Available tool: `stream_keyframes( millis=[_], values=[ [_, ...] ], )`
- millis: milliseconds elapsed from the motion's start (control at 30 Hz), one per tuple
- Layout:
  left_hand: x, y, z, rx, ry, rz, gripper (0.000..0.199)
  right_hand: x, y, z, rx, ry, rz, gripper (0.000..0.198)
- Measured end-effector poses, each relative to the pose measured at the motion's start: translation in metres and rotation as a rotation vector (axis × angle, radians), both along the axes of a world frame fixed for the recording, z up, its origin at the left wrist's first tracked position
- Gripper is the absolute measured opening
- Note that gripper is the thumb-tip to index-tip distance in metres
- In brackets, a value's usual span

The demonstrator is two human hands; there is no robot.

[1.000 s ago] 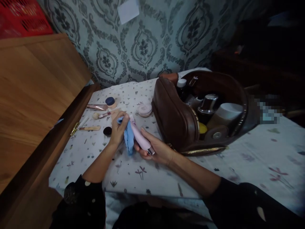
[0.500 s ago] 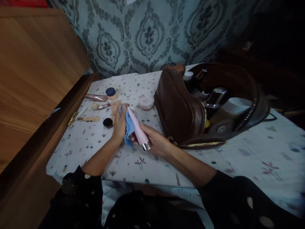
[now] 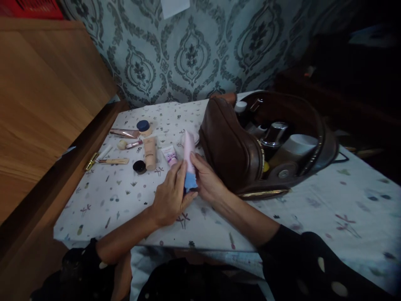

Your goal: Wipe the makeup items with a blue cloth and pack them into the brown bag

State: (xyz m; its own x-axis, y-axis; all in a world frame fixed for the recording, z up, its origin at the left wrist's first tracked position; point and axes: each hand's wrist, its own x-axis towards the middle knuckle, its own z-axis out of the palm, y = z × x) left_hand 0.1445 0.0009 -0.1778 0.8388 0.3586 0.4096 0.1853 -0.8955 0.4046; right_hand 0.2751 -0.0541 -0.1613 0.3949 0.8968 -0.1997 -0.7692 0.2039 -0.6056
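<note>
Between my two hands a pale pink squeeze tube [image 3: 189, 146] stands with its flat end pointing away from me. My left hand [image 3: 171, 194] presses a blue cloth [image 3: 190, 182] around the tube's near end, which hides the cap. On the other side, my right hand [image 3: 208, 177] grips the tube with the thumb along it. Just beyond my left fingers lies a small white and purple tube [image 3: 169, 154]. A beige tube [image 3: 149, 152] and a round black lid [image 3: 139, 167] are a little further left.
A brown bag [image 3: 230, 144] stands open at the right with bottles inside. A blue-lidded jar [image 3: 143, 126], a rose-coloured tube [image 3: 124, 133], a wooden-handled stick [image 3: 114, 161] and a round compact [image 3: 196, 138] lie on the patterned tablecloth [image 3: 125, 209]. A wooden panel [image 3: 53, 92] borders the left.
My left hand and the cloth have slid from the tube's far part to its near end, covering the silver cap. The tube has turned more upright in view, and the small purple tube is uncovered.
</note>
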Motion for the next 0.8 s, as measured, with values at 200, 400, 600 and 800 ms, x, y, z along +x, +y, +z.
stream_keyframes(
  millis=[200, 400, 600, 800],
  values=[
    [-0.002, 0.009, 0.005, -0.287, -0.097, 0.082, 0.064, -0.001, 0.01, 0.007, 0.086, 0.146, -0.188, 0.037],
    [-0.004, 0.022, 0.013, -0.515, -0.266, 0.14, 0.031, -0.001, 0.014, 0.012, 0.133, 0.046, -0.188, 0.043],
    [-0.016, 0.044, 0.022, -0.531, -0.361, 0.155, 0.024, 0.005, 0.01, 0.005, 0.038, 0.01, -0.098, 0.04],
    [-0.014, 0.056, 0.022, -0.619, -0.414, 0.229, 0.038, -0.006, 0.003, 0.005, -0.023, -0.127, -0.161, 0.045]
  ],
)
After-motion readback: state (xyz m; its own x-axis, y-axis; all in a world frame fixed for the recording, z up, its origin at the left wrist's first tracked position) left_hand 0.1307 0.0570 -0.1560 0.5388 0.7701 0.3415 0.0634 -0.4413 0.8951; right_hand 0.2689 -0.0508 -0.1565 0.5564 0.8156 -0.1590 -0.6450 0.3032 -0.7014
